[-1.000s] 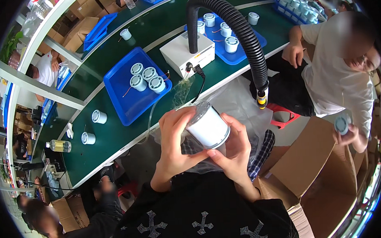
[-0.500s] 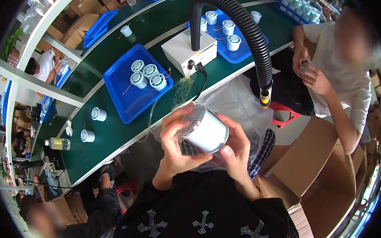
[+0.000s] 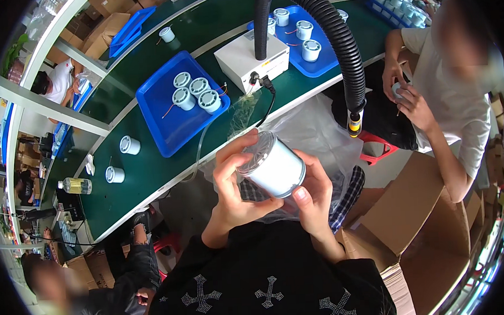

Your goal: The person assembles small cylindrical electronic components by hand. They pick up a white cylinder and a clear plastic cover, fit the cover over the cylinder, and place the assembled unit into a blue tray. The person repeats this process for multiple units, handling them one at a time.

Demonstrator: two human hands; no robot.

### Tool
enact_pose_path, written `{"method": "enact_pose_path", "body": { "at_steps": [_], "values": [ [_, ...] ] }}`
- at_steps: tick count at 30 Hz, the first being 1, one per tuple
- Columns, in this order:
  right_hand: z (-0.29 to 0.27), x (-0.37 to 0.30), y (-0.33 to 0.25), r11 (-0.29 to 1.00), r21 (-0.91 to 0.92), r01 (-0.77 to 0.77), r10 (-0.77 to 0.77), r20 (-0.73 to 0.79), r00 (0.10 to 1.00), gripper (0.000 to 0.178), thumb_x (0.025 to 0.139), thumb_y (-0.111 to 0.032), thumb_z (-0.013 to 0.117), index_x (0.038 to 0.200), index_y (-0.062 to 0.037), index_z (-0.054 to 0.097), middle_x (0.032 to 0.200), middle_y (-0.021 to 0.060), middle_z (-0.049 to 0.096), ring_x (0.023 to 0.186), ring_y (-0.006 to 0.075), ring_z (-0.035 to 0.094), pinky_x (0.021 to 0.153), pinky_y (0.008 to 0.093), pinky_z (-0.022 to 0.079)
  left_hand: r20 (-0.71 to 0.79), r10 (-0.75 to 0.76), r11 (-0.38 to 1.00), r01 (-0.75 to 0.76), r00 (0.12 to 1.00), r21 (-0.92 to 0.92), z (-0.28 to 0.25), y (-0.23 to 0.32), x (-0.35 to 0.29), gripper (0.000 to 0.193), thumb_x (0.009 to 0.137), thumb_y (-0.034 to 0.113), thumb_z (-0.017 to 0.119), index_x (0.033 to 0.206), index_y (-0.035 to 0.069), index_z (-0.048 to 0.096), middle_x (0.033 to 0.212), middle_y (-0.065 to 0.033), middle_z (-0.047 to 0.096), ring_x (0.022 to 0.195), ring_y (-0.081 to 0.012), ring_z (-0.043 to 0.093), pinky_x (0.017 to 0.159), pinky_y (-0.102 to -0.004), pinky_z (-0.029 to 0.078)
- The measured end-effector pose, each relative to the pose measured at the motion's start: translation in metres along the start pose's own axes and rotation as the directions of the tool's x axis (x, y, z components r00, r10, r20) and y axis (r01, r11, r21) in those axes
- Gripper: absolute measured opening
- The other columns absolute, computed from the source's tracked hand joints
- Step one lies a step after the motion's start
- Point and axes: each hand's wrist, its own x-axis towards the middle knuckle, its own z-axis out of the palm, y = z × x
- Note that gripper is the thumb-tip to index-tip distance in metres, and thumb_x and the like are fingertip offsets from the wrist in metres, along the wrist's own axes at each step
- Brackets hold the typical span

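A pale blue cylinder with a clear plastic cap (image 3: 278,170) is held tilted in front of my chest, between both hands. My left hand (image 3: 228,187) is closed round its capped end, fingers over the clear top and thumb beneath. Against the other end and its lower side rest the fingers and thumb of my right hand (image 3: 314,191). The fingers behind the cylinder are partly hidden. Just beyond it, several similar pale blue cylinders (image 3: 184,99) with thin wires stand in a blue tray (image 3: 162,131) on the green bench (image 3: 123,193).
A white box (image 3: 241,67) carries a black corrugated hose (image 3: 349,55) that arches down at right. More cylinders stand in a second blue tray (image 3: 316,71). Clear plastic sheeting (image 3: 319,131) hangs by the bench. An open carton (image 3: 403,218) is at lower right; co-workers sit on both sides.
The cylinder and my hands have shifted very slightly up, with the grip unchanged. The co-worker at right has moved their hands on a small part. The hose end appears slightly higher and further right.
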Motion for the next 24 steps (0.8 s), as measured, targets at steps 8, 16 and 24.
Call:
{"method": "enact_pose_path", "body": {
  "at_steps": [8,16,24],
  "values": [
    [0.000,0.011,-0.002,0.810,-0.500,0.308,-0.373,-0.032,0.927,0.040,0.075,-0.018,0.067,0.101,0.0092,0.054,0.094,0.0216,0.060,0.082,0.0252,0.060,0.076,0.0312,0.047,0.032,0.029,0.995,-0.032,0.999,0.089,0.000,0.005,0.002,0.076,0.055,0.007,0.080,0.115,0.003,0.034,0.120,-0.0229,0.041,0.113,-0.0371,0.045,0.091,-0.0435,0.042],
    [-0.003,0.014,-0.009,0.859,-0.482,0.175,-0.313,-0.223,0.923,0.016,0.086,-0.004,0.050,0.083,0.0051,0.063,0.073,0.0095,0.064,0.066,0.0098,0.056,0.061,0.0221,0.042,0.069,-0.011,1.000,0.011,0.998,0.001,0.003,0.005,0.001,0.078,0.054,0.010,0.080,0.116,0.004,0.034,0.118,-0.0227,0.041,0.113,-0.0357,0.045,0.095,-0.0473,0.037],
    [-0.006,0.012,-0.004,0.932,-0.300,0.205,-0.260,-0.156,0.953,0.020,0.088,-0.007,0.046,0.093,0.0061,0.060,0.087,0.0108,0.063,0.072,0.0105,0.054,0.066,0.0232,0.042,0.036,-0.022,0.999,0.024,0.999,-0.049,0.004,0.011,0.006,0.078,0.054,0.006,0.080,0.116,0.004,0.033,0.119,-0.0231,0.041,0.114,-0.0376,0.045,0.093,-0.0452,0.040]
  ]
}}
